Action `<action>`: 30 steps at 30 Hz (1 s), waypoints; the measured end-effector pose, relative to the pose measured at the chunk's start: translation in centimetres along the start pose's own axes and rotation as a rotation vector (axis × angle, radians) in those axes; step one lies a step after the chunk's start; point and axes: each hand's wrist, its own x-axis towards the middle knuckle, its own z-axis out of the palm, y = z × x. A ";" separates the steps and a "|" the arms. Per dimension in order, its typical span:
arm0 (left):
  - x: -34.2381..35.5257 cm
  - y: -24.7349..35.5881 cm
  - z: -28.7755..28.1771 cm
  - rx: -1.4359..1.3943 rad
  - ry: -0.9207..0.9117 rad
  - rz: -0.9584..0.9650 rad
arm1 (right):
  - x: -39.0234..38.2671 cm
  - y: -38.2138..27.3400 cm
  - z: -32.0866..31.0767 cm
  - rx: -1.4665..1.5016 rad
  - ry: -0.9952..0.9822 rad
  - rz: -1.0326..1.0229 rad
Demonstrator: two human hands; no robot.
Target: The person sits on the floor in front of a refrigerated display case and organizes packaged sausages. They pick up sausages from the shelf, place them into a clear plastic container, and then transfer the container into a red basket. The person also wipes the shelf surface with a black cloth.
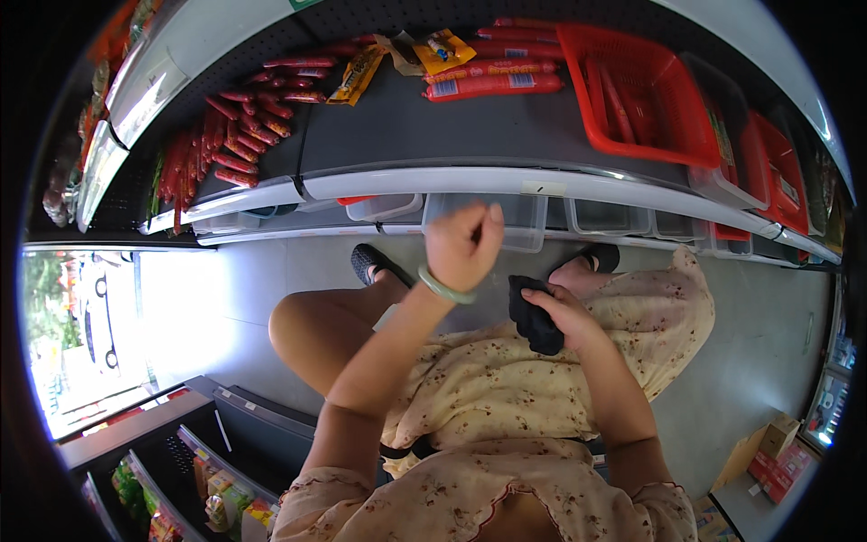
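My left hand (462, 242), with a pale green bangle (445, 287) at its wrist, is raised with curled fingers in front of a clear plastic bin (519, 221) under the shelf edge. Whether the fist touches the bin or holds anything cannot be made out. Lower and to the right, over my lap, my right hand (567, 314) grips a crumpled black cloth (535, 318). A floral cream dress (506, 384) covers my lap below both hands.
The dark shelf (388, 135) ahead carries red-wrapped sausages (492, 86), yellow packets (357, 74) and a red basket (632, 108). More clear bins (610, 217) stand beneath it. Another rack (244, 434) is behind left; cartons (781, 461) are at lower right.
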 end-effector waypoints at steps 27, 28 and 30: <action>25.0 2.7 0.5 1.367 -0.688 0.143 | 1.1 1.1 1.6 0.009 0.063 -0.033; 25.4 2.8 0.9 1.372 -0.691 0.124 | 1.1 1.2 1.4 0.004 0.053 -0.040; 26.6 3.7 1.4 1.263 -0.757 0.033 | 1.4 1.3 0.9 0.007 0.043 -0.062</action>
